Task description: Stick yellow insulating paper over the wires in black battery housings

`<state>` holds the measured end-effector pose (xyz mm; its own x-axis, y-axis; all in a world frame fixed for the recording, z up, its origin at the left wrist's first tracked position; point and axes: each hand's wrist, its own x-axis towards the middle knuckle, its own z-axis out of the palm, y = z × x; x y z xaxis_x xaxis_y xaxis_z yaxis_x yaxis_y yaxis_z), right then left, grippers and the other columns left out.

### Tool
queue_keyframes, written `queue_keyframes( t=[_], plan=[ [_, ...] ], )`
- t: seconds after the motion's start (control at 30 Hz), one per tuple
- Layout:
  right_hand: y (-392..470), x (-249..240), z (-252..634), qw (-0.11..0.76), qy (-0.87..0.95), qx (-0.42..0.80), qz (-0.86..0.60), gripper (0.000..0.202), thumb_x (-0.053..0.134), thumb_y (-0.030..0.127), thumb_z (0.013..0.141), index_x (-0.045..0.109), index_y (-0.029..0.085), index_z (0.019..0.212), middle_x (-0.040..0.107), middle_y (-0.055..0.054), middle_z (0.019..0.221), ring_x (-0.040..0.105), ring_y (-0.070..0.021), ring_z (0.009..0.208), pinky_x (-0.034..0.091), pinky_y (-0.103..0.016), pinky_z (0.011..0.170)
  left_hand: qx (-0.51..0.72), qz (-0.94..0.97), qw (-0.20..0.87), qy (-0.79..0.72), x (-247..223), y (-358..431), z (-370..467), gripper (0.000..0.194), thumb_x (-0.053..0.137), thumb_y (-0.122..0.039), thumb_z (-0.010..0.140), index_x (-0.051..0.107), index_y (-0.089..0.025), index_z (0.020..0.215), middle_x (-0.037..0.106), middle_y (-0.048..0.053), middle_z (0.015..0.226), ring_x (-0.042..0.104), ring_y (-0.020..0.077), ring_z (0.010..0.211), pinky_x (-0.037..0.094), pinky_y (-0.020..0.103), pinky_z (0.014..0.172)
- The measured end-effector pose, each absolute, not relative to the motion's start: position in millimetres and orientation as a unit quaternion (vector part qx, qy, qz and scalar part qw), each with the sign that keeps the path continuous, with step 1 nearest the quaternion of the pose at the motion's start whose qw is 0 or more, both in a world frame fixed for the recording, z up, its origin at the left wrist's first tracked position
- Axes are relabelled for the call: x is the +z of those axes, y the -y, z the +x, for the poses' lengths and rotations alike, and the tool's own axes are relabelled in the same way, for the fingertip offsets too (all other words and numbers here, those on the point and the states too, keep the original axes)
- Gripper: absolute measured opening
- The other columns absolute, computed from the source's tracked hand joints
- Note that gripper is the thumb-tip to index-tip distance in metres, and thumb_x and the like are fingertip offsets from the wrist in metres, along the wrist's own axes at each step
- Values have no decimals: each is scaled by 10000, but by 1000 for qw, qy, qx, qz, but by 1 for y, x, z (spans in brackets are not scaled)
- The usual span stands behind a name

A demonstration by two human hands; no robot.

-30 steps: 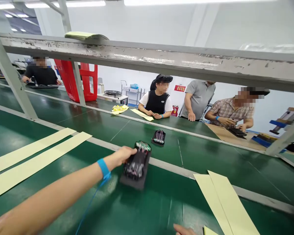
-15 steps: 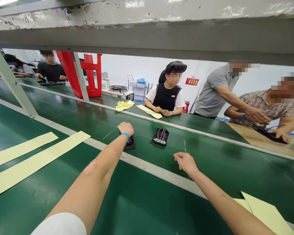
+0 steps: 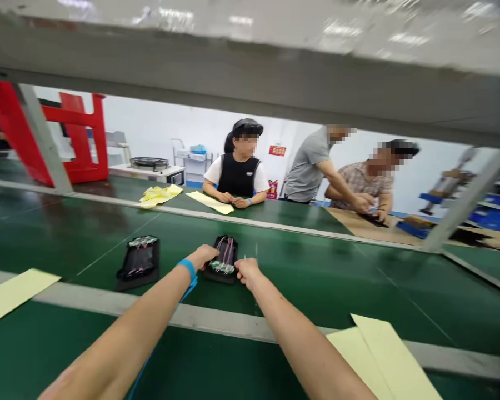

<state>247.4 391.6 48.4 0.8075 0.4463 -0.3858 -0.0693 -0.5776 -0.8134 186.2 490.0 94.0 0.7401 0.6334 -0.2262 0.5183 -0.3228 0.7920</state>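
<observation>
A black plastic housing [image 3: 225, 254] with pink wires and a green circuit board lies on the green belt in the head view, between my two hands. My left hand [image 3: 204, 256], with a blue strap at the wrist, is closed on its left edge. At the opposite edge my right hand [image 3: 249, 270] has its fingers pinched on the housing's side. To the left lies a second black housing [image 3: 138, 258], with a green board at its far end; neither hand touches it.
Yellow paper strips [image 3: 14, 291] lie at the left, and more yellow sheets [image 3: 379, 350] at the right under my forearm. A metal beam [image 3: 250, 78] crosses overhead. Across the belt are co-workers and a red plastic stool [image 3: 85, 144].
My left hand has left the left housing and moved right to the other one. My right hand has come to that housing's right edge. The view has turned right.
</observation>
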Motion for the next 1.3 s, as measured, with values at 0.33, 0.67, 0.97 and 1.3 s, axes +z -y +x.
queue_keyframes(
  t=[0.33, 0.67, 0.97, 1.3],
  plan=[
    [-180, 81, 136, 570, 148, 306, -748, 248, 419, 359, 885, 539, 157, 805, 425, 87, 481, 262, -24, 300, 128, -192, 343, -218, 904, 366, -38, 163, -439, 69, 219, 683, -390, 676, 676, -191, 769, 663, -7, 761, 579, 167, 736, 428, 249, 654],
    [-61, 19, -23, 464, 276, 220, -812, 312, 454, 428, 824, 646, 182, 820, 664, -61, 853, 603, -182, 841, 454, -287, 775, -356, 884, 265, 148, 114, -248, 9, 309, 737, 39, 382, 609, -240, 410, 593, -88, 447, 627, 195, 643, 473, 314, 733],
    [-52, 8, -47, 364, 297, 155, -869, 467, 361, 493, 864, 612, 173, 1095, 636, -68, 977, 612, -188, 834, 490, -316, 737, -68, 946, 302, -92, 109, -302, -60, 211, 464, -124, 809, 624, -183, 933, 644, 51, 1032, 570, 201, 983, 405, 307, 848],
    [-78, 5, -47, 326, 327, 139, -876, 470, 337, 440, 866, 585, 146, 1136, 632, -54, 904, 628, -178, 765, 486, -313, 700, -10, 918, 316, -241, 51, -251, -139, 323, 532, -299, 810, 535, -153, 1099, 574, 77, 1036, 598, 183, 771, 469, 322, 764]
  ],
)
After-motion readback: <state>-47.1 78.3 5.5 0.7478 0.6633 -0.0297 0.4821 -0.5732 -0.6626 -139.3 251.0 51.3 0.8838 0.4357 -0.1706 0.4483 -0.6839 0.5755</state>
